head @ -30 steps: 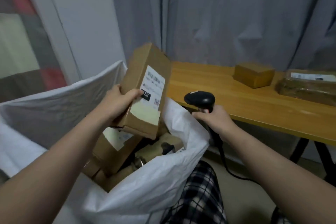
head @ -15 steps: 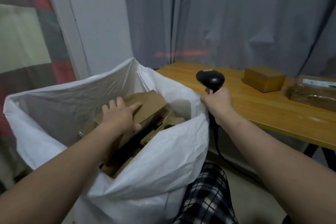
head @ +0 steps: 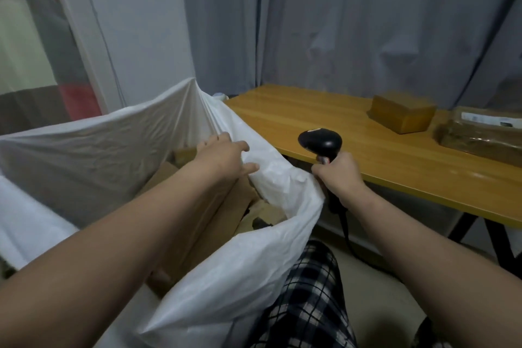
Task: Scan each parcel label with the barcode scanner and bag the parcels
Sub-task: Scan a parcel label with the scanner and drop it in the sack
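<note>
Parcels first: from the head camera, several brown boxes are already down inside the big white bag, stacked at angles, so a good part of the job looks done. Left hand is over the bag's mouth, fingers spread loosely and holding nothing; the fingertips reach the far rim of the plastic, thumb lying along the fold, and whether it presses the rim or only brushes it is hard to say. Right hand is wrapped firmly around the handle of the black scanner — head up, pointed away towards the table, cord trailing down past the knee in checked trousers. Scanner sits just beside the bag's near edge, right at the front lip of the wooden table. And on that table, two parcels wait: a small brown box towards the back, well apart from both hands, and next to it at the right edge a package in clear wrap with a white label on top. No label shows on the small box from here. So by my reading at least two more scans and two more drops into the bag remain — the next reach would go to the small box, the nearer of the two.
</note>
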Tool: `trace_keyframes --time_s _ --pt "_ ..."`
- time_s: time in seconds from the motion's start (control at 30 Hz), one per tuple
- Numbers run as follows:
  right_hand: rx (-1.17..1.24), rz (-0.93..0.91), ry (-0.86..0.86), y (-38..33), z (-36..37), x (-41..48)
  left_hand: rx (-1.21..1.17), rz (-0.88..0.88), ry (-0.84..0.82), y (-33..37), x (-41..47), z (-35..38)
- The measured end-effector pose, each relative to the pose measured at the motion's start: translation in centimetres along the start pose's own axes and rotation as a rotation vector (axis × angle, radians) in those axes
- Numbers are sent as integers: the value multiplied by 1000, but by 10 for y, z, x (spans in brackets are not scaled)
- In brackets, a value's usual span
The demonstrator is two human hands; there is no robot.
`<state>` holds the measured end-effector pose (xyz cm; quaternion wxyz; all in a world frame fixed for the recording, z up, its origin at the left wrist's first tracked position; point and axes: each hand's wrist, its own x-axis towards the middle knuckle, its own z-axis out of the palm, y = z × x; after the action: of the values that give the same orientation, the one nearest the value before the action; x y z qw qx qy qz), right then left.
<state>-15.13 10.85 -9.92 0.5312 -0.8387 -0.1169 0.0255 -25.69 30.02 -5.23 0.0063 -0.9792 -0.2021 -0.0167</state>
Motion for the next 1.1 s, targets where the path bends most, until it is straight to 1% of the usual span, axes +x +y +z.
trace_keyframes --time_s 0.1,0.23,0.43,0.57,0.67,0.73,0.8,0.87,0.93,1.03,1.1 --pt "46 5 28 5 -28 15 -2 104 25 36 25 -2" --pt "72 39 123 19 -82 42 -28 244 54 101 59 -9" --pt "166 189 256 49 -163 77 -120 425 78 202 116 -9" --pt "201 219 328 58 -200 112 -144 486 72 258 167 -4" --pt "241 242 343 60 -218 135 -225 513 67 297 210 5" --pt "311 295 327 64 -224 145 -314 499 42 321 235 15" --pt "378 359 334 70 -226 155 -348 495 53 344 259 24" --pt "410 397 366 74 -231 166 -307 527 107 367 283 27" --pt "413 396 384 76 -237 179 -223 559 133 388 308 26" --pt "414 392 378 80 -240 190 -104 567 41 403 333 29" --pt "438 395 370 82 -238 190 -110 577 22 397 338 33"
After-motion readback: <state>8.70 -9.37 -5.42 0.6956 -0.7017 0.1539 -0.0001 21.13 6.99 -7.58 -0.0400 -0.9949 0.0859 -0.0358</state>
